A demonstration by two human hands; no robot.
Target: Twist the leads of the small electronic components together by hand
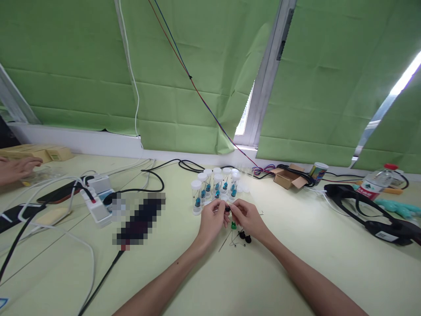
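On the pale yellow-green tabletop (158, 272), a far cluster of white-capped clear plastic tubes (217, 184) is best left unbumped. Nearer, the left hand (212, 218) and right hand (247, 216) meet, fingertips pinching. The thin grey metal rod (225, 241), 2 round black pieces (247, 239) to its right and small green piece (233, 226) lie nearer; avoid sweeping them. Between the fingertips sits 1 small black part (227, 209): steadying it in 1 hand should help.

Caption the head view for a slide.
Left hand and right hand hold a small black part in front of clear white-capped vials containing blue pieces.
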